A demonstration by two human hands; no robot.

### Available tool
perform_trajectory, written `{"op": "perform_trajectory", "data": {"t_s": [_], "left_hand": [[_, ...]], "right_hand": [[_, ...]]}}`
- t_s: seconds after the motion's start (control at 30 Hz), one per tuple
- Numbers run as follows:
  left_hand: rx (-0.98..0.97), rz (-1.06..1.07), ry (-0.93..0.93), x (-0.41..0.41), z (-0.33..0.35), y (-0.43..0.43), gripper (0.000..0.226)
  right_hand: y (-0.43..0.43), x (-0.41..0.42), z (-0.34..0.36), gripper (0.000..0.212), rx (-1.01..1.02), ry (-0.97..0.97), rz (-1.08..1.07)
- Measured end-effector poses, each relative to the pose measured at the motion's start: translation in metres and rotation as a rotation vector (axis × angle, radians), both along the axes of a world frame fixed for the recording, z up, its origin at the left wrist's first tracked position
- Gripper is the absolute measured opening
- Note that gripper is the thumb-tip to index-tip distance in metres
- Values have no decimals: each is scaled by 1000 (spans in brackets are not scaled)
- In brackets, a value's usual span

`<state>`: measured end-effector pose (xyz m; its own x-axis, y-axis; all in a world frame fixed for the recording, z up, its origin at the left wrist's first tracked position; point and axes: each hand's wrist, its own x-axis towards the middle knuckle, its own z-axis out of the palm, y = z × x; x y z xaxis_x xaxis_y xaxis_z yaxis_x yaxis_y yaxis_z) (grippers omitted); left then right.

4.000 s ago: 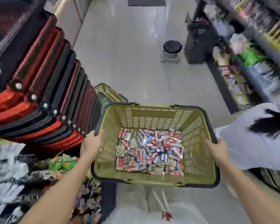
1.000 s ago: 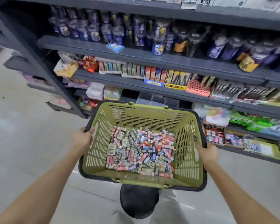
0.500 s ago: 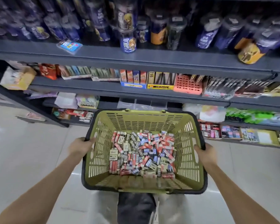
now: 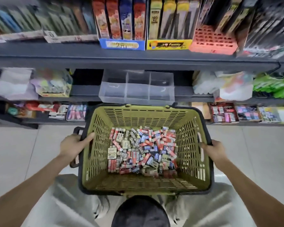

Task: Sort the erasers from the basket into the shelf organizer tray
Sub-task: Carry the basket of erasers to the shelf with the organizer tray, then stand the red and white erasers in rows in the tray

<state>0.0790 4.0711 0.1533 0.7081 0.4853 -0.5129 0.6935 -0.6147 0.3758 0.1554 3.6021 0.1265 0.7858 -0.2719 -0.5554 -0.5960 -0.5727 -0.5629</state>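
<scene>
An olive-green plastic basket (image 4: 98,154) with a black rim hangs in front of me, and a heap of small wrapped erasers (image 4: 142,150) in red, blue and cream covers its floor. My left hand (image 4: 74,145) grips the left rim, fingers curled over the edge. My right hand (image 4: 214,150) grips the right rim. Just beyond the basket, a clear plastic organizer tray (image 4: 136,92) with three compartments sits on the middle shelf; I see nothing inside it.
Dark metal shelves (image 4: 138,58) run across the view, packed with stationery boxes above and packets to the tray's left and right. A lower shelf (image 4: 236,114) holds small packs. A black round stool (image 4: 140,212) stands below the basket. Pale floor tiles lie on both sides.
I have come closer to the shelves and lower. The clear tray now sits directly past the basket's far rim. Both hands keep their hold on the rim.
</scene>
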Motion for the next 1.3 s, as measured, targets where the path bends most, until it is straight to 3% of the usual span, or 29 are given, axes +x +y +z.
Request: {"op": "perform_trajectory", "data": {"t_s": [0.17,0.3,0.43,0.6,0.67,0.73,0.8,0.87,0.97,1.3], "left_hand": [[164,-141,38,14,-48,-3,90],[233,-151,-9,24,-83,2,102],[430,-206,-133,47,-95,4,85],[657,-407,-498,89,-102,-20,65],[695,-491,-598,99,-112,-32,61],[712,-586,-656,103,-124,-43,60],[724,-644,-677,104,-133,-49,62],[725,-643,-690,101,-137,-48,64],[699,-651,-673,92,-133,-48,69],[694,-555,-681,89,-133,-57,59]], "right_hand": [[-6,16,-51,10,58,70,50],[-12,34,-76,20,1,94,119],[-12,59,-70,40,-289,54,432],[18,78,-69,50,-890,-608,638],[36,77,-75,42,-927,-864,701],[55,72,-88,29,-813,-982,844],[71,69,-107,22,-595,-845,1007],[84,67,-124,24,-419,-586,1118],[92,65,-141,28,-378,-272,1194],[91,67,-209,73,-494,-173,1239]]}}
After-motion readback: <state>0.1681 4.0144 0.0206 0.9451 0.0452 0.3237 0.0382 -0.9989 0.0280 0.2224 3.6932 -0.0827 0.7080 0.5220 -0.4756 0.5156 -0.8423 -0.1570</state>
